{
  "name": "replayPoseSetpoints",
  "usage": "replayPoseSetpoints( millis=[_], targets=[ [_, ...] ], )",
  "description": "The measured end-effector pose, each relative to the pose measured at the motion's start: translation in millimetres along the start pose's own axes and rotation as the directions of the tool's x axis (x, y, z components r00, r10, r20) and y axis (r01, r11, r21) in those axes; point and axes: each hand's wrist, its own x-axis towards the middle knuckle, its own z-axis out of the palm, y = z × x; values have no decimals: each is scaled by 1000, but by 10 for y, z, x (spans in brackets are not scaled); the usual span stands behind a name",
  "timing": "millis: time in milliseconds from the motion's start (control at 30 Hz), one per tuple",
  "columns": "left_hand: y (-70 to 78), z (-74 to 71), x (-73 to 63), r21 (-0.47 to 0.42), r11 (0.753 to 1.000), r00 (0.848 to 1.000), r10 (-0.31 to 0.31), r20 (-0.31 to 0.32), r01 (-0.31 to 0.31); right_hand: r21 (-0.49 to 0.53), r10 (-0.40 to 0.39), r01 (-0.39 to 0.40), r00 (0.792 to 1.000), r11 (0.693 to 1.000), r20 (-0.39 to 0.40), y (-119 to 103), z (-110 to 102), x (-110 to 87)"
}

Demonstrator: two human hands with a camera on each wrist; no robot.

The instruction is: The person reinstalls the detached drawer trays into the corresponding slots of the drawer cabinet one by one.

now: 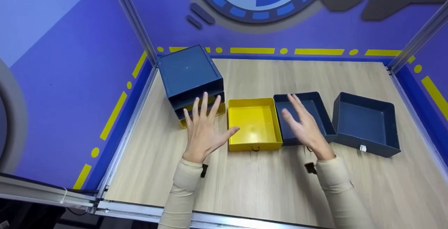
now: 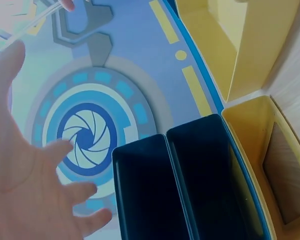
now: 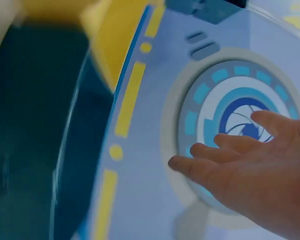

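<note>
My left hand [image 1: 203, 134] hovers with fingers spread in front of a dark blue drawer cabinet [image 1: 189, 69], holding nothing. The cabinet's open slots face me, with yellow parts low down, partly hidden by that hand. A yellow drawer [image 1: 252, 120] lies just right of the hand. Over a dark blue drawer [image 1: 313, 106] my right hand [image 1: 307, 129] hangs with straight fingers and nothing in it. Another dark blue drawer [image 1: 365, 122] sits farther right, slightly turned. In the left wrist view the palm [image 2: 24, 185] shows beside the cabinet; in the right wrist view the fingers [image 3: 205, 167] are extended.
The three drawers stand in a row on the wooden table [image 1: 252, 183]. Purple walls [image 1: 262, 40] enclose the back and sides, with metal posts [image 1: 134, 15] at the corners. A metal rail [image 1: 224, 218] runs along the front edge.
</note>
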Motion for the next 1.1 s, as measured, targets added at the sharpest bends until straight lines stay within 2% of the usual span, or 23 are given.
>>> replayPoseSetpoints(
  millis=[133, 233, 300, 433, 533, 600, 667, 800, 867, 933, 1100],
  targets=[
    [-19, 16, 10, -39, 998, 991, -44, -124, 39, 170, 19, -23, 1000, 985, 25, -97, 154, 250],
    [-64, 2, 23, -86, 993, 973, -96, -208, 80, 284, 22, -42, 997, 958, 74, -183, 275, 417],
    [-110, -27, 29, -147, 983, 954, -145, -261, 110, 368, 9, -52, 993, 928, 117, -240, 345, 514],
    [-223, -103, 38, -273, 953, 902, -230, -364, 133, 511, -25, -75, 982, 856, 185, -327, 451, 682],
    [-317, -150, 45, -313, 938, 867, -275, -415, 148, 538, -30, -90, 977, 838, 209, -404, 524, 792],
    [-375, -174, 48, -326, 928, 851, -315, -420, 183, 534, -30, -103, 972, 839, 235, -480, 586, 861],
    [-428, -186, 47, -352, 907, 840, -369, -399, 231, 527, -52, -100, 963, 844, 266, -565, 659, 923],
    [-504, -188, 40, -437, 845, 832, -462, -307, 308, 487, -96, -82, 940, 869, 328, -734, 796, 1026],
    [-533, -180, 41, -475, 819, 833, -484, -269, 322, 469, -109, -71, 932, 881, 347, -806, 856, 1070],
    [-554, -170, 41, -500, 803, 838, -488, -242, 323, 460, -114, -69, 926, 885, 359, -861, 914, 1113],
    [-597, -116, 40, -542, 783, 853, -477, -210, 304, 488, -121, -82, 921, 869, 370, -934, 1048, 1170]
  ],
)
